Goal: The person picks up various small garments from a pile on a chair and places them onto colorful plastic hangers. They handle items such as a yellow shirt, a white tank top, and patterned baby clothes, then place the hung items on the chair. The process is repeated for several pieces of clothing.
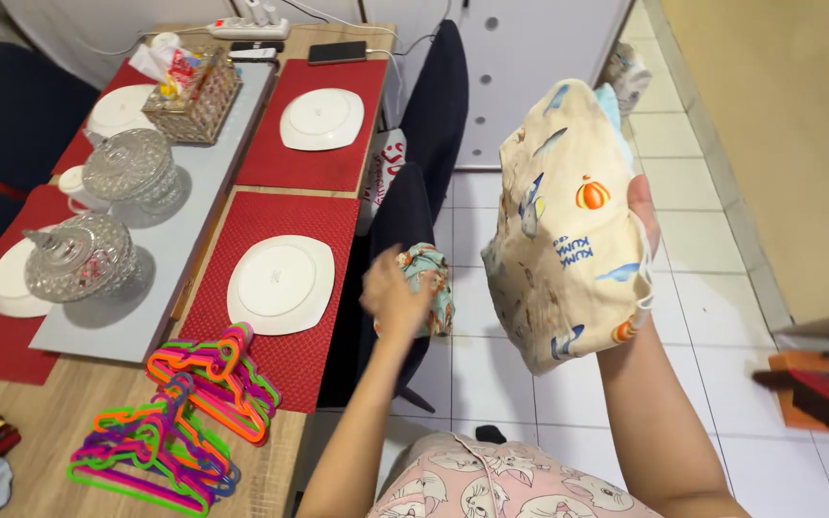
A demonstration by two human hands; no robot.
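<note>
A cream printed cloth (568, 230), patterned with small pumpkins and blue shapes, is held up in the right half of the frame by the right hand (643, 225), whose fingers are closed on its right edge. At centre frame, a small bunched teal-and-orange cloth (431, 283) is gripped in the closed left hand (393, 302), which is blurred by motion, so the exact finger positions cannot be told. Both cloths are held in the air beside the dark chair (424, 163), apart from the wooden table (40, 422).

A heap of bright plastic hangers (184, 417) lies at lower left of the frame, near the table's edge, beside a red placemat (285, 360) bearing a white square plate (280, 285).

As a judgement: the cream cloth is best kept pinched firmly at its edge and allowed to hang flat, so that it can be straightened without slipping. The bunched cloth is better kept clear of it.
</note>
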